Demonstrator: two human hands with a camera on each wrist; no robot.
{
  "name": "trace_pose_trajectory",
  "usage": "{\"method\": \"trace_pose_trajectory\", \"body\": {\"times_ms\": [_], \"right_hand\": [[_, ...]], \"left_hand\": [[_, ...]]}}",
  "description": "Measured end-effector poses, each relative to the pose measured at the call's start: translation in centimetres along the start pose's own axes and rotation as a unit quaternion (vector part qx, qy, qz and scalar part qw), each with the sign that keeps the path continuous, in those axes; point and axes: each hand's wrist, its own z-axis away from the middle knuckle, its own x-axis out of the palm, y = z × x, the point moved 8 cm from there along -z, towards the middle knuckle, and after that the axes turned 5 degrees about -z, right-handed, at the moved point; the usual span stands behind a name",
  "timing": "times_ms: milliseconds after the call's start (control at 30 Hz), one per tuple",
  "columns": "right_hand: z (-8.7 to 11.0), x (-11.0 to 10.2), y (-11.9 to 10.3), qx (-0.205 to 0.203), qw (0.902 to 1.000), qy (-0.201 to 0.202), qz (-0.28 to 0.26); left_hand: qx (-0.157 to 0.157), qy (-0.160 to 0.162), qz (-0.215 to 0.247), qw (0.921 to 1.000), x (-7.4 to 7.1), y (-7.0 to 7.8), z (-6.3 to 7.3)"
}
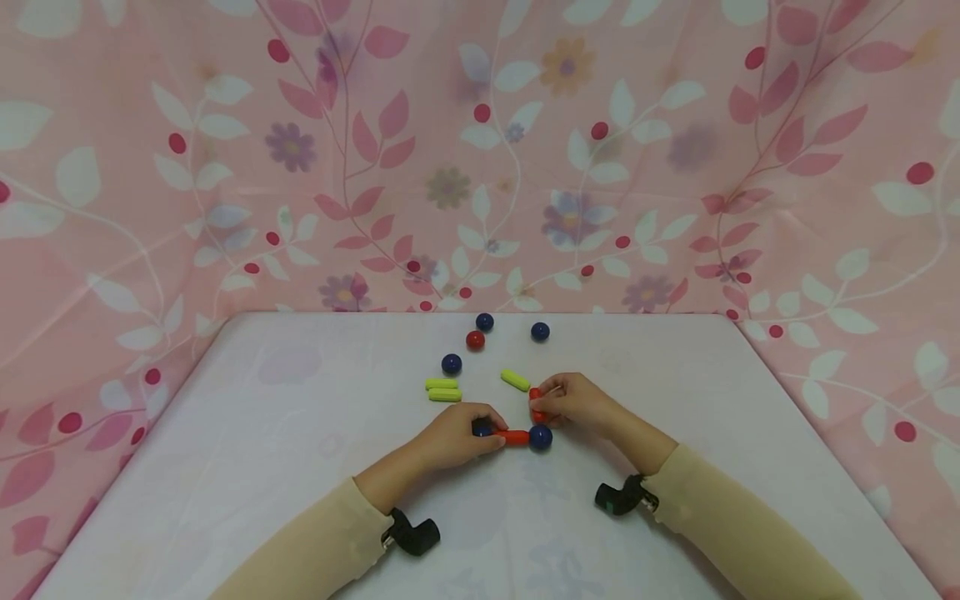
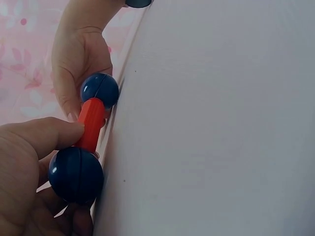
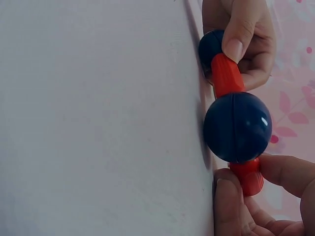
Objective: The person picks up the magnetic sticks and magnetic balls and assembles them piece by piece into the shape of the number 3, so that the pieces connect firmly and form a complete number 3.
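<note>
The relation that seemed to matter most was between a glossy dark-blue ball and a ridged red plastic-looking rod. The ball capped the right end of a second red rod, which ran roughly left to right across the white table in front of the person; another dark-blue ball capped its left end. The left hand had its fingers curled around that left ball, its thumb pressed against the adjoining rod.

The right hand was closed to a pinch, thumb and fingertips on the first rod. This rod's long axis pointed away from the person, roughly square to the bar, its near end at the far side of the right ball; whether they touched could not be told. The right hand was the nearer to that ball, which lay toward the person and a little left of it. A lime-green rod lay slanted just beyond the pinched rod, to its left
</note>
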Motion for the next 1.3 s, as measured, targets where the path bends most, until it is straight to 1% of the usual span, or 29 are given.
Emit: {"method": "trace_pose_trajectory", "body": {"times_ms": [233, 467, 733, 933, 1100, 1200, 1300], "right_hand": [[0.0, 0.1, 0.5, 0.011, 0.9997, 0.012, 0.019], [0.2, 0.1, 0.4, 0.02, 0.9991, 0.005, 0.038], [0.4, -0.4, 0.1, 0.027, 0.9988, 0.001, 0.041], [0.5, -1.2, -0.5, 0.017, 0.9988, -0.005, 0.046], [0.6, -2.6, -1.7, 0.006, 0.9977, 0.006, 0.067], [0.4, -3.6, -2.2, 0.008, 0.9979, 0.013, 0.064], [0.1, -4.3, -2.5, 0.01, 0.9979, 0.011, 0.063]], "left_hand": [[-0.001, 0.0, 0.002, 1.0, 0.1, -0.1, 0.0], [-0.002, 0.001, 0.005, 1.0, 0.3, -0.1, 0.0], [-0.003, -0.006, 0.004, 1.0, 0.2, -0.1, -0.1], [-0.005, -0.01, 0.001, 0.9999, 0.1, -0.3, -0.2], [-0.006, -0.011, 0.003, 0.9999, 0.1, -0.4, -0.2], [-0.007, -0.012, 0.005, 0.9999, 0.2, -0.4, -0.2], [-0.013, -0.015, 0.007, 0.9998, 0.3, -0.5, -0.1]]}}
